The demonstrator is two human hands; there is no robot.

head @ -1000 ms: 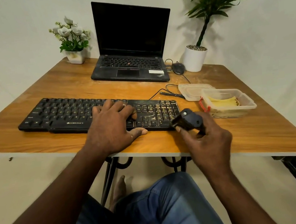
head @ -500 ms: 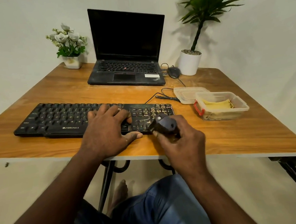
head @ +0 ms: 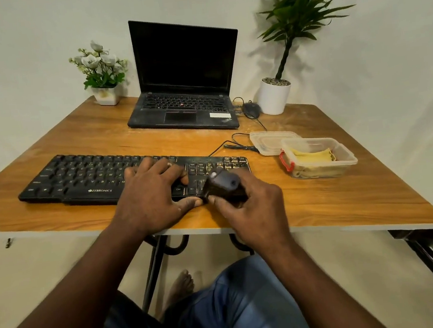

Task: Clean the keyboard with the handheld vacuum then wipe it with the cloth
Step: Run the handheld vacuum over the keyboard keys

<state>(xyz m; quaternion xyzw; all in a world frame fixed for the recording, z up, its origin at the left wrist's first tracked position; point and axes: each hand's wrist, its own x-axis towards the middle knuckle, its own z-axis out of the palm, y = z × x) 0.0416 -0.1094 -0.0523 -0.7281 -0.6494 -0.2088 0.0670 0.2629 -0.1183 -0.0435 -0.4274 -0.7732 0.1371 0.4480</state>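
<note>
A black keyboard (head: 78, 178) lies along the front of the wooden table (head: 334, 199). My left hand (head: 152, 197) rests flat on its middle keys, fingers spread and the thumb at the front edge. My right hand (head: 252, 208) grips a small dark handheld vacuum (head: 223, 186), held over the keyboard's right end near the number pad. A yellow cloth (head: 313, 155) lies folded inside a clear plastic box (head: 343, 162) to the right of the keyboard.
An open black laptop (head: 185, 105) stands behind the keyboard, with a mouse (head: 252, 110) and its cable beside it. The box lid (head: 269, 139) lies left of the box. A flower pot (head: 105, 94) and a tall potted plant (head: 274, 99) stand at the back.
My right hand has carried the vacuum leftward from beyond the keyboard's right end to over the number pad keys. My left hand has stayed on the keys. The camera has shifted slightly.
</note>
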